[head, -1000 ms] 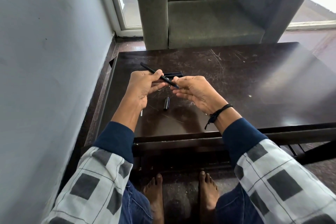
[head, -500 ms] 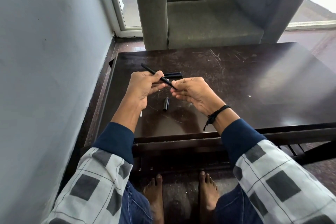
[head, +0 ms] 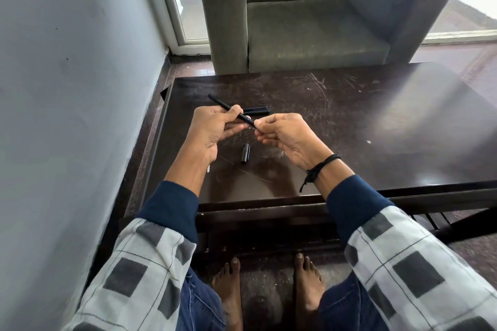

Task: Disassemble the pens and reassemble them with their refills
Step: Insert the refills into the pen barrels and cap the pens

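A slim black pen barrel (head: 219,102) slants above the dark table (head: 363,121). My left hand (head: 212,129) grips its middle, and the fingertips of my right hand (head: 282,134) pinch its near end. A short black pen cap (head: 245,153) lies on the table below the hands. Another black pen (head: 256,110) lies flat just beyond them, partly hidden by my fingers. A small pale piece (head: 208,168) shows beside my left wrist; I cannot tell what it is.
A grey armchair (head: 309,21) stands against the table's far edge. A grey wall (head: 67,88) runs close along the left. The table's near edge sits above my bare feet (head: 269,285).
My right hand has shifted slightly left and closed up on the pen's near end. The left hand and the parts on the table have stayed put.
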`<action>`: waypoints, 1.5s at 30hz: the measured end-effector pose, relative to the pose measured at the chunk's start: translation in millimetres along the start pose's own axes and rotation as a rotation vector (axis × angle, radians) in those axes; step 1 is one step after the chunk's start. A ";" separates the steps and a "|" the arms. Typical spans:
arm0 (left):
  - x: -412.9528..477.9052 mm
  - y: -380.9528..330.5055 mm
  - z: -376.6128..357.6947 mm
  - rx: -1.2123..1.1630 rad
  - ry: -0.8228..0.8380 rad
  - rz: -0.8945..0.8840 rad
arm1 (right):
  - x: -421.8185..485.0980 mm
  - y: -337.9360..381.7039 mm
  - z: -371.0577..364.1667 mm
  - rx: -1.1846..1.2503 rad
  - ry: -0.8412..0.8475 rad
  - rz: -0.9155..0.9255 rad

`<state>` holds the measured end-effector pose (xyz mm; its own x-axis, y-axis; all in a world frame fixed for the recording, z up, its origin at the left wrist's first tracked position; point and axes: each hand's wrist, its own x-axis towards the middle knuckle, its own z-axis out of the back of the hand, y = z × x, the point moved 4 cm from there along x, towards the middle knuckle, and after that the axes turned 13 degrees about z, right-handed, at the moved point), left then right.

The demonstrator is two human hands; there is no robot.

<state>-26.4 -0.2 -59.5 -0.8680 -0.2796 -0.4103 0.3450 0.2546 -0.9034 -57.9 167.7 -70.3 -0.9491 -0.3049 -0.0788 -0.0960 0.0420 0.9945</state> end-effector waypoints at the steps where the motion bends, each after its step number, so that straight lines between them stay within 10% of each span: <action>1: 0.2 0.1 0.1 0.003 -0.002 -0.001 | 0.6 -0.2 0.6 -0.002 -0.002 0.003; 45: 0.9 0.1 -0.6 -0.013 0.003 -0.015 | -0.9 -0.7 -2.0 0.023 -0.030 -0.072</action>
<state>-27.4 0.2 -59.9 -0.8739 -0.2810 -0.3966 0.3273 0.2629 -0.9076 -56.4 166.0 -70.8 -0.9479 -0.2795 -0.1528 -0.1713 0.0430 0.9843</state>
